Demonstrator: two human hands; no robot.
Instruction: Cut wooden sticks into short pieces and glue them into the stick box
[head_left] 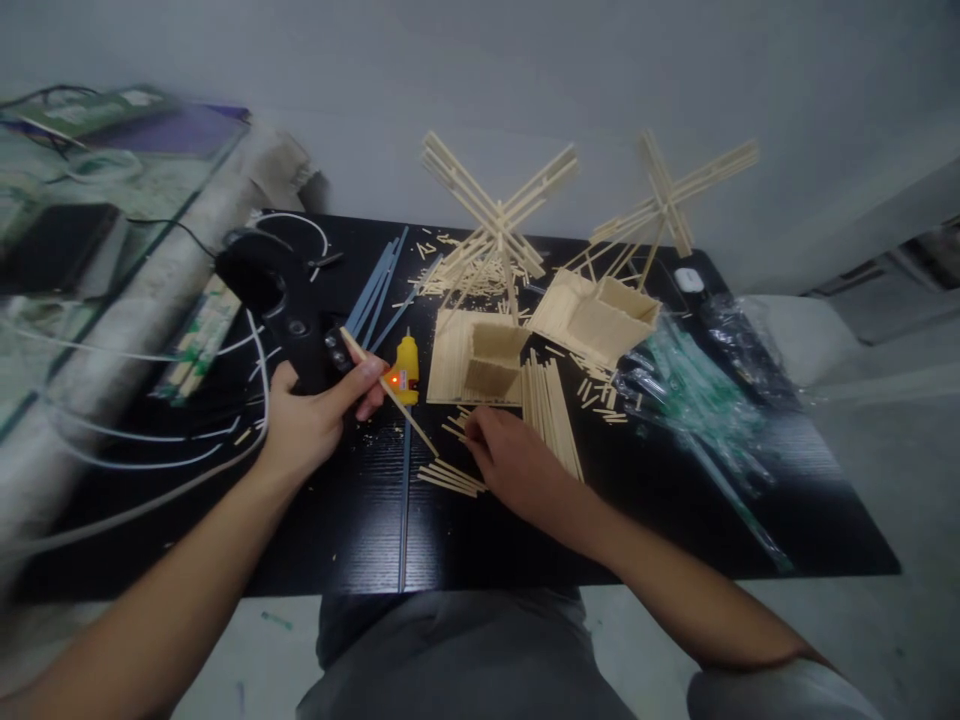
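Observation:
My left hand (319, 415) pinches a long thin wooden stick (409, 422) that slants down to the right. Just past those fingers, a yellow glue gun (406, 370) with a lit red light stands on the table. My right hand (517, 455) is curled down over short cut sticks (451, 478), its fingers closed; whatever they grip is hidden. Beyond it sits a windmill model (495, 365) built of sticks, with an open box on a flat base and crossed blades. A bundle of long wooden sticks (551, 415) lies beside that base.
Farther right stands a second windmill model (615, 315). Clear plastic wrapping with green print (705, 400) covers the table's right side. Blue-grey glue sticks (375, 290), a black curved device (274, 300) and white cables (259, 380) lie left. Stick scraps (480, 275) are heaped behind.

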